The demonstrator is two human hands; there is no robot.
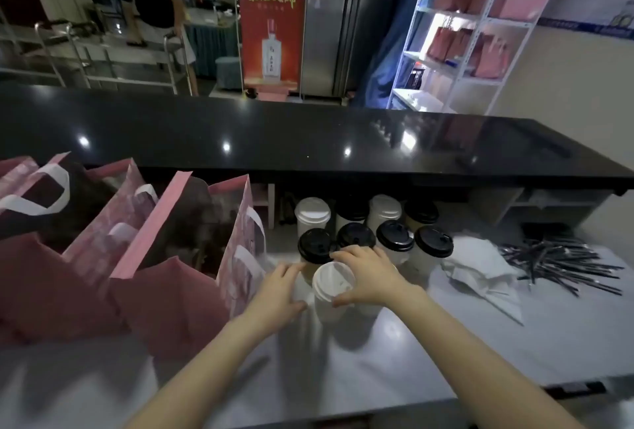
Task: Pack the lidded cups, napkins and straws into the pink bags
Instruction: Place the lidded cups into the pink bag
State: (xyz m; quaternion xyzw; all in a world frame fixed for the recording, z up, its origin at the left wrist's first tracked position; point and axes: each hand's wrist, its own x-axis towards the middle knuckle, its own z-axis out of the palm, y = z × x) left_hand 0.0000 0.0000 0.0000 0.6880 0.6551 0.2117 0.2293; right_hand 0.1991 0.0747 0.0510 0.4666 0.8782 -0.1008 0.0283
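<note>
Fingers [347, 254] of the right hand [368, 274] curl round the white-lidded cup [334, 279] at frame centre — left hand [281, 288] grips its left side, beside the pink bags [178, 291].

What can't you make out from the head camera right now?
Head view only:
Pink bags: interiors dark, contents unreadable.
Leftmost bag: cut off by left edge.
Back cups: shadowed under the black counter.
Left hand: blur hides whether it grips the white-lidded cup.
Straws: pile too blurred to count.
</note>
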